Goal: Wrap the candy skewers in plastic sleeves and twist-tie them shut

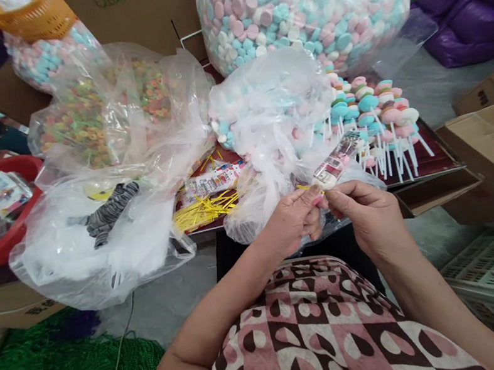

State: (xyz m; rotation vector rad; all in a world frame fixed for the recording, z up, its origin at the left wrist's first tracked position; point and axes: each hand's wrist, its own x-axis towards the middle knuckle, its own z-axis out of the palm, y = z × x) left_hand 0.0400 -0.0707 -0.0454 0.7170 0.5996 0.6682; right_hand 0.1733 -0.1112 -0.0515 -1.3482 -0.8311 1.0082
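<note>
Saw big marshmallow bag (301, 3) well beyond grip, probably set back to spare working room. Had gummy bag (88, 124) farther left of grip. Found smaller marshmallow bag (261, 99) just beyond grip and leftward, likely for short reach. Had marshmallow sticks (390, 115) piled right of grip, heads away, white ends mostly toward the near edge, presumably for easy picking. Had left hand (294, 218) and right hand (370, 208) closed narrow, pinching near end of printed packet (335, 160), likely to keep neck gathered. Saw packet body pointing up and away, clear of fingers. Couldn't identify anything under fingertips. Had yellow ties (204, 213) left of grip, probably within easy reach.
</note>
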